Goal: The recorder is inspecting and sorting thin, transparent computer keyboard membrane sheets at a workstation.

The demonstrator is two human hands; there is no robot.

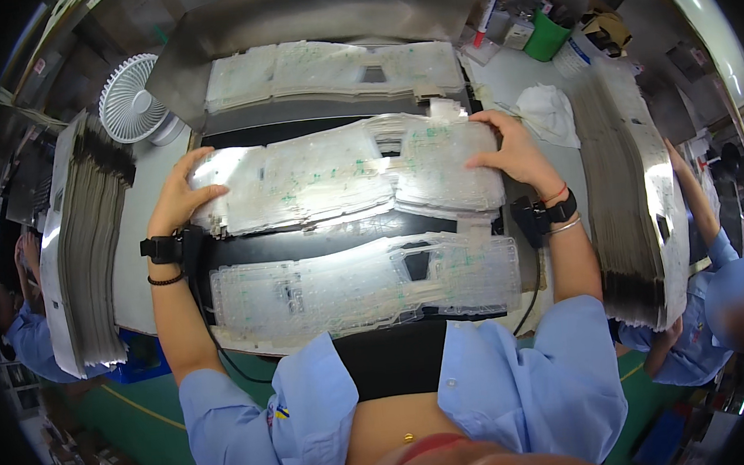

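Note:
My left hand and my right hand grip the two ends of a middle stack of translucent plastic sheets. On each side the thumb lies on top and the fingers curl round the far edge. The sheets are long and slightly bent, with green markings and a cutout right of their middle. Closer to my body lies a similar flat stack of clear sheets. Beyond the held stack, a third stack rests against a metal surface. What lies beneath the held stack is partly hidden.
Tall piles of sheets stand at the left and right. A white fan is at the back left. A green cup, a red-and-white marker and a crumpled white cloth sit back right. Other people work on both sides.

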